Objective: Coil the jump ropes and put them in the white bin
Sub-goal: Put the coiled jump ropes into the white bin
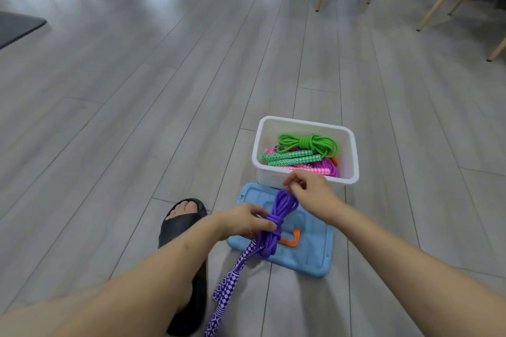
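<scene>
While left hand (247, 220) grips coiled purple rope (271, 230) | right hand (309, 189) pinches loop | rectangular white bin (350, 156)

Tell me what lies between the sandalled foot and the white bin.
In the head view, the blue lid lies flat on the floor between the foot and the white bin, with both hands working the purple rope above it.

From my feed the floor (164, 90) looks like grey wood-look laminate with a soft sheen. White bin (353, 156) is smooth plastic, the blue lid (315, 254) glossy plastic too. Purple jump rope (276, 227) is braided cord, slipper (189, 227) matt black foam-ish.
</scene>
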`<action>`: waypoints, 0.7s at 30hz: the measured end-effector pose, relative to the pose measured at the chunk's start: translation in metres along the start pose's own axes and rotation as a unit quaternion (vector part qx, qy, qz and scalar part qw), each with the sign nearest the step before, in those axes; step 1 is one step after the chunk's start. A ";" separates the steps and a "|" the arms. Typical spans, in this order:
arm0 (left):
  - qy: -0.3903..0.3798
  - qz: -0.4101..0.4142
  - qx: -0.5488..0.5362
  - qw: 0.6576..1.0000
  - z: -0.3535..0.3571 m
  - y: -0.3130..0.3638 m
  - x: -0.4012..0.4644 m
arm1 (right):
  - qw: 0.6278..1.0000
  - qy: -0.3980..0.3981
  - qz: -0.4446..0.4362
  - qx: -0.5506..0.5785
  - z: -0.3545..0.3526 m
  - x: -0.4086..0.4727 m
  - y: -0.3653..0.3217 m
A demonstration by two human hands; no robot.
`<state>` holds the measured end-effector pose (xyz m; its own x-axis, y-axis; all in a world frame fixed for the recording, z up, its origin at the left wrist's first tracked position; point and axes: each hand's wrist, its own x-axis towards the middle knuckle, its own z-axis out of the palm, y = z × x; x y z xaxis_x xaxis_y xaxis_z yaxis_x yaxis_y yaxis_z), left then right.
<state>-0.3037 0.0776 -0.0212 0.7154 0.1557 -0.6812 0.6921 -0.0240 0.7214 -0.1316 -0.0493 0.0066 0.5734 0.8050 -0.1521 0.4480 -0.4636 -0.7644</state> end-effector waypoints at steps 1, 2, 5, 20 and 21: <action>-0.043 0.010 -0.019 0.999 -0.003 0.004 -0.007 | 0.999 -0.006 0.015 0.028 -0.007 0.000 -0.002; -0.077 0.021 -0.037 0.996 -0.006 0.008 -0.011 | 0.998 -0.009 0.027 0.063 -0.015 0.000 -0.004; -0.120 0.066 -0.122 0.983 -0.010 0.028 -0.018 | 0.985 -0.018 0.046 0.166 -0.043 -0.003 -0.014; -0.030 0.252 -0.306 0.918 0.002 0.146 -0.004 | 0.941 0.096 0.005 0.324 -0.104 0.018 -0.082; -0.043 0.248 -0.272 0.929 0.003 0.146 -0.003 | 0.938 0.110 -0.004 0.328 -0.109 0.021 -0.086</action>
<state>-0.2046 0.0704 0.0860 0.9544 0.1783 -0.2393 0.1416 0.4354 0.8890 -0.0832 -0.0325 0.1371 0.7319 0.6781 -0.0671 -0.0247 -0.0720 -0.9971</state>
